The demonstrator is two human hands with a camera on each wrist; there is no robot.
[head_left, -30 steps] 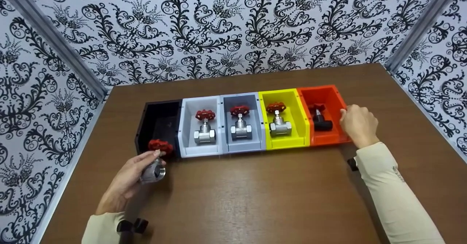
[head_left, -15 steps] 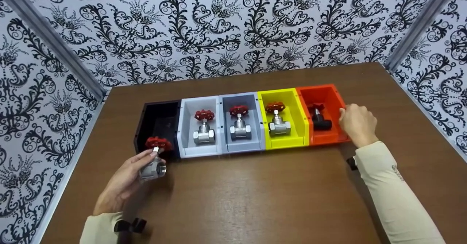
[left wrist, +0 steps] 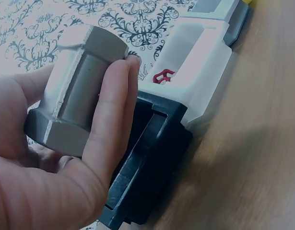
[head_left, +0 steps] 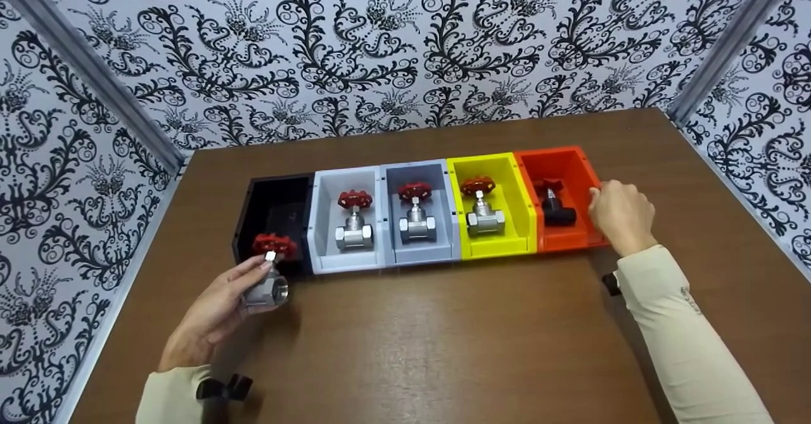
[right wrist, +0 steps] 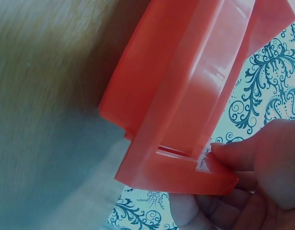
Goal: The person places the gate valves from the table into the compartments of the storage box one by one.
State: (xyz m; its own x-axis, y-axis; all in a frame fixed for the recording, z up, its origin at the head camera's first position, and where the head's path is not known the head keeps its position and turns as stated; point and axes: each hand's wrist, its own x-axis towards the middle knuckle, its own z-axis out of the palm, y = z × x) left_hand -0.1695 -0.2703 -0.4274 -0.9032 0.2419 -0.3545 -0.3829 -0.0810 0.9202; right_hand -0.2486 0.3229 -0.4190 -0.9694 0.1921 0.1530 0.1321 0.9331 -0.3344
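My left hand [head_left: 212, 307] grips a steel gate valve [head_left: 266, 289] by its body, its red handwheel [head_left: 274, 245] pointing up and away over the front of the black bin [head_left: 244, 218]. In the left wrist view the hexagonal-ended valve body [left wrist: 77, 86] lies between thumb and fingers. At the far end of the row, my right hand [head_left: 624, 218] holds the side wall of the orange bin [head_left: 586, 170]. The right wrist view shows thumb and fingers pinching that bin's edge [right wrist: 185, 177]. Inside it lies a black valve [head_left: 559, 213] with a red handle.
Between the black and orange bins stand a white bin [head_left: 323, 221], a grey bin [head_left: 415, 169] and a yellow bin [head_left: 523, 202], each holding a steel valve with a red handwheel. The joined row sits on a brown table [head_left: 431, 341], before a patterned wall [head_left: 393, 50].
The valve in my left hand has tipped slightly, its red handwheel moving a little up and left. My right hand stays on the orange bin.
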